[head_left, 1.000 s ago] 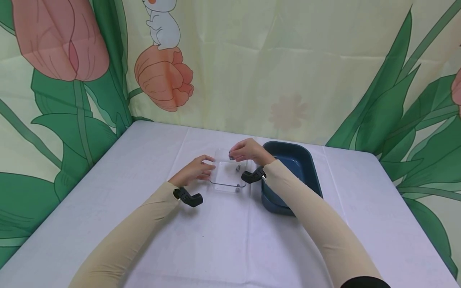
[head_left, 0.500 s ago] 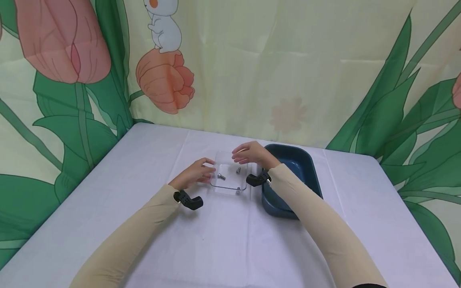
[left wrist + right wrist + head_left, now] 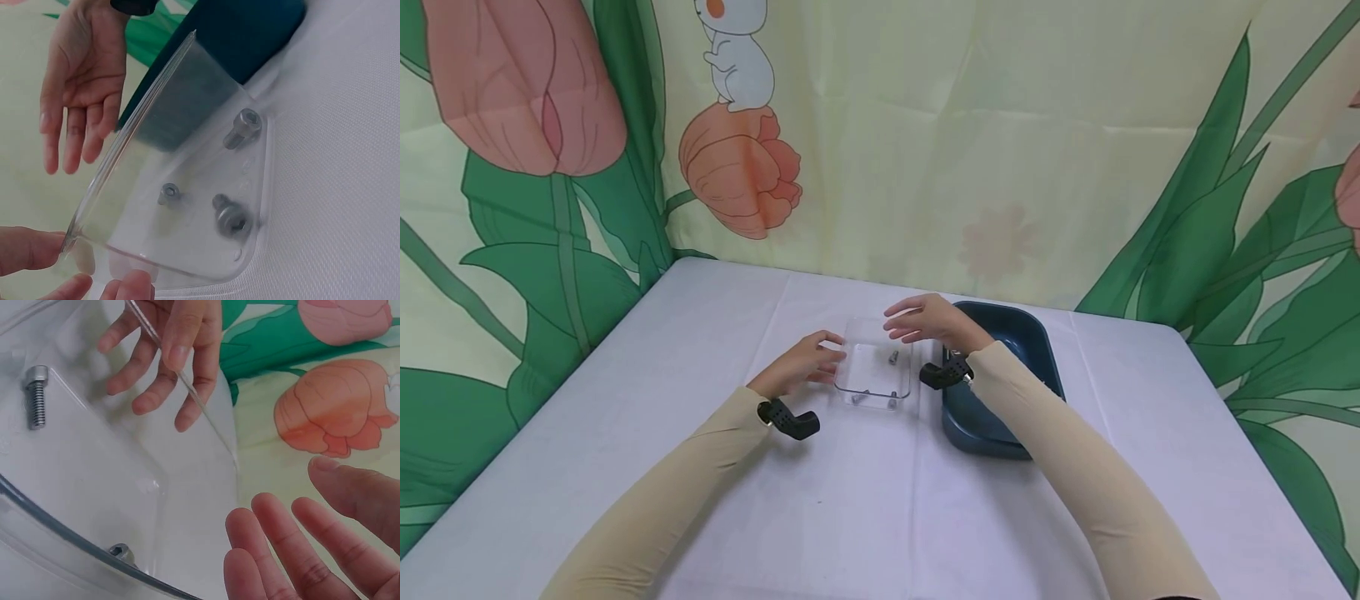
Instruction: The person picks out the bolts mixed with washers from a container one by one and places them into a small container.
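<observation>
Clear plastic, see-through and square with rounded corners: a shallow tray [image 3: 876, 372] sits on a table [image 3: 865, 500] covered in a pale white cloth, near its far middle. The person's left hand [image 3: 801, 363] holds the tray by its left edge, thumb over the rim and the other fingers [image 3: 187, 394] curled against the outside of the wall, so the tray is pinched between them; in the left wrist view the tray looks tipped, though I cannot tell how far it is lifted off the cloth. Inside the tray lie three small metal bolts: one [image 3: 892, 359] near the middle and two by the near edge, one [image 3: 861, 396] towards the left and one [image 3: 892, 402] towards the right. The right hand [image 3: 925, 317] hovers above the tray's far right corner, palm down, its fingers [image 3: 75, 131] straight and slightly spread, holding nothing and touching nothing that I can see. Just beside the tray on its right stands a dark blue bin [image 3: 1000, 375], partly hidden by the right forearm. Both arms wear beige sleeves, and each wrist carries a small black device. Behind the table hangs a cloth backdrop [image 3: 880, 150] printed with pink tulips, green leaves and a white cartoon rabbit.
</observation>
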`<state>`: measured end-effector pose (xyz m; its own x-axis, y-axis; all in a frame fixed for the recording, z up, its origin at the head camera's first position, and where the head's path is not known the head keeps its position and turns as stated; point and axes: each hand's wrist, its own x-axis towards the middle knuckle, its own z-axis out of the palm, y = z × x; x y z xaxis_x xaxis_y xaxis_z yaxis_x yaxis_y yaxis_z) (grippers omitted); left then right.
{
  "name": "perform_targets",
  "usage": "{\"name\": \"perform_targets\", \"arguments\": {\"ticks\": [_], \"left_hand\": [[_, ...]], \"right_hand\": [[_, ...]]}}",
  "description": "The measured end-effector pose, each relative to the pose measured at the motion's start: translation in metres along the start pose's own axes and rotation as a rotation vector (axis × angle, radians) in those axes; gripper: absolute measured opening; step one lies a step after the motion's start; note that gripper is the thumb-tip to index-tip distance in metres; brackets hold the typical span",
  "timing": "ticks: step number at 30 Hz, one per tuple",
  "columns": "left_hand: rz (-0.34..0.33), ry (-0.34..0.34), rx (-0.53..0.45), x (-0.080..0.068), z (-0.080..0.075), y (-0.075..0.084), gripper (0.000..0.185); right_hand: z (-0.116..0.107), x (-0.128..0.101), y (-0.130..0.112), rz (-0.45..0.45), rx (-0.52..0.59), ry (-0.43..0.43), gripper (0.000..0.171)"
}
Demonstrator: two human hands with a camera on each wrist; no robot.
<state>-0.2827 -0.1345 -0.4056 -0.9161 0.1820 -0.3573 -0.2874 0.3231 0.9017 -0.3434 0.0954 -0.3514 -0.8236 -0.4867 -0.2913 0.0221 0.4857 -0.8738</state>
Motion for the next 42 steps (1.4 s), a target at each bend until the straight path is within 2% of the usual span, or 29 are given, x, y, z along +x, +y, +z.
{"name": "perform_targets", "arguments": {"ticks": [5,14,19,27,42], "left_hand": [[-0.003,0.004,0.002,-0.001,0.000,0.001,0.043],[0.011,-0.011,-0.005,-0.002,0.000,0.003,0.044],[0.001,-0.005,0.003,0.000,0.000,0.003,0.044],[-0.012,0.001,0.000,-0.001,0.001,0.004,0.044],[-0.013,0.003,0.011,0.002,0.000,0.001,0.042]], "right_hand": [[-0.007,-0.010,-0.005,-0.015,-0.026,-0.009,0.037],[-0.028,-0.034,-0.010,-0.005,-0.095,-0.075,0.039],[-0.045,-0.044,-0.005,0.016,-0.138,-0.108,0.042],[-0.065,-0.056,0.011,0.052,-0.171,-0.097,0.044],[-0.069,-0.043,0.053,0.122,-0.132,-0.046,0.040]]}}
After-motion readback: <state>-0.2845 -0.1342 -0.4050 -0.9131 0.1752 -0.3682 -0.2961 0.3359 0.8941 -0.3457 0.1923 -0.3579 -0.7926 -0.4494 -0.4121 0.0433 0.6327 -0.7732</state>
